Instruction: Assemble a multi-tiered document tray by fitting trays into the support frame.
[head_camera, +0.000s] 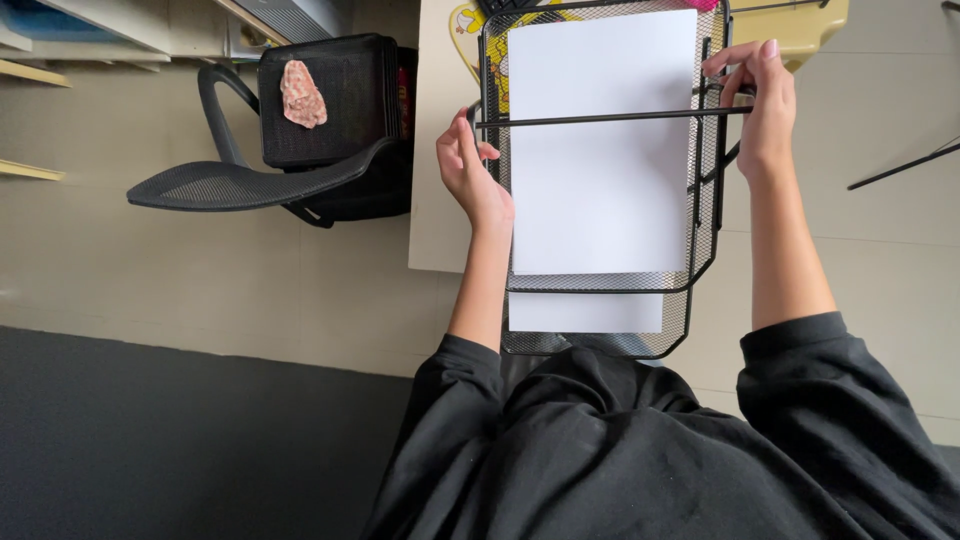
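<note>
- One mesh tray (600, 345), white paper (598, 150) inside; top edge cut off.
- Tray sides gripped by left hand (472, 175) and right hand (762, 105).
- One chair (290, 130).

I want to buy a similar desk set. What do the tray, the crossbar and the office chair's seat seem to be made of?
Tray: looks like black metal wire mesh with a matte coat; fine grid walls show light through.
Crossbar: a thin, straight black rod, probably metal, held by the left hand and right hand.
Chair: seat and back seem black woven mesh on a likely plastic frame.
</note>
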